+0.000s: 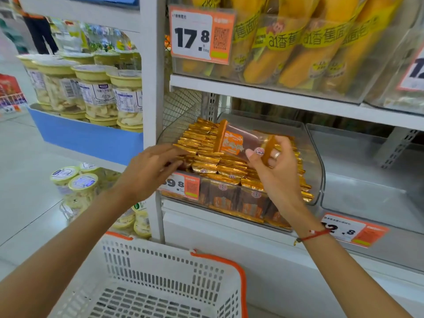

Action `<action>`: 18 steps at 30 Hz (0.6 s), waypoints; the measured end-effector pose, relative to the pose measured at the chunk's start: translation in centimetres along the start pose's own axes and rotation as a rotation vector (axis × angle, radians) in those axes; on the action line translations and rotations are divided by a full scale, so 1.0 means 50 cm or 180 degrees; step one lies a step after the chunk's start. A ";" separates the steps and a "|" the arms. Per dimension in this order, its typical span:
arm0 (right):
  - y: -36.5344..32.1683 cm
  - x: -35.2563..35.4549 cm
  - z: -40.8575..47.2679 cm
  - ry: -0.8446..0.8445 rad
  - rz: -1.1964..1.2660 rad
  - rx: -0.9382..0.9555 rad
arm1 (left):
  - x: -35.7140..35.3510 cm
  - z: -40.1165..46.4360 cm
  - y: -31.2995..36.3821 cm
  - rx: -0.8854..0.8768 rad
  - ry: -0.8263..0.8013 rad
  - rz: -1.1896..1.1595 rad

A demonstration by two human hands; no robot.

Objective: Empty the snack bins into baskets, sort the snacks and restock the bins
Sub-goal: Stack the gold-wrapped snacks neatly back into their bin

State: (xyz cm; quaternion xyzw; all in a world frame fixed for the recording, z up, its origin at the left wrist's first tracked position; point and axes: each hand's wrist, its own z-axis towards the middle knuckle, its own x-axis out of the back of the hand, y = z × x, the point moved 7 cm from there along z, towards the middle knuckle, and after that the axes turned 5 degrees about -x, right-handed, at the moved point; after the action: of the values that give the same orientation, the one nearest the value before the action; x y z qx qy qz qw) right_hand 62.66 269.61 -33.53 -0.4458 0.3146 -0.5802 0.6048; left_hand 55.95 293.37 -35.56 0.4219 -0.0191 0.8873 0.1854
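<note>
1. The right hand (273,161) pinches 1 clear, orange-labelled flat snack packet with gold ends (238,140) by its right end, thumb in front and fingers curled behind, lifted just above the pile.
2. The left hand (151,166) reaches into the front-left corner of the clear curved plastic bin (317,166); its fingers press among the gold-edged packets stacked in rows (211,157), but I cannot tell whether they have closed round any.
3. That bin sits at the left end of the white middle shelf (229,222), behind an orange-and-white price tag (183,184), and looks nearly full.
4. Directly below the arms, the white slotted plastic basket with an orange rim (146,283) shows no packets in the part I can see.
5. The neighbouring clear bin to the right (367,180) holds nothing visible.
6. My judgement: emptying this bin has barely begun; nearly all its packets have yet to go into the basket, and sorting and restocking remain.
</note>
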 end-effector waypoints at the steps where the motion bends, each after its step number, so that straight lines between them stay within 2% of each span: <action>1: -0.007 -0.015 -0.001 -0.0080 -0.0051 0.0067 | 0.008 -0.013 -0.004 0.0105 0.0135 0.0088; 5: -0.035 -0.071 -0.013 -0.0378 -0.0581 0.0522 | 0.023 -0.020 -0.001 0.0409 0.0342 0.0178; 10: -0.029 -0.072 -0.018 -0.0452 -0.1789 0.1065 | 0.011 0.016 -0.008 0.0562 0.0070 0.0538; 12: -0.013 -0.047 -0.009 -0.0323 -0.1920 0.0994 | 0.006 0.029 -0.016 0.0616 -0.0163 0.0687; 14: 0.010 -0.020 0.002 -0.0282 -0.1634 0.0675 | -0.003 0.043 -0.005 0.0433 -0.0511 0.0750; 16: 0.029 -0.007 0.006 -0.0375 -0.1548 0.0390 | -0.010 0.051 0.017 0.0228 -0.0820 0.0779; 18: 0.027 -0.009 0.001 -0.0465 -0.1625 0.0370 | -0.013 0.043 0.026 0.0203 -0.1003 0.0815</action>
State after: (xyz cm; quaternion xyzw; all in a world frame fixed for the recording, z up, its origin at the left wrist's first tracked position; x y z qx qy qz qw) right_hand 63.24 269.97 -34.81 -0.5159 0.1137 -0.6972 0.4846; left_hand 57.46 291.54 -34.51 0.5553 -0.0733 0.8267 0.0524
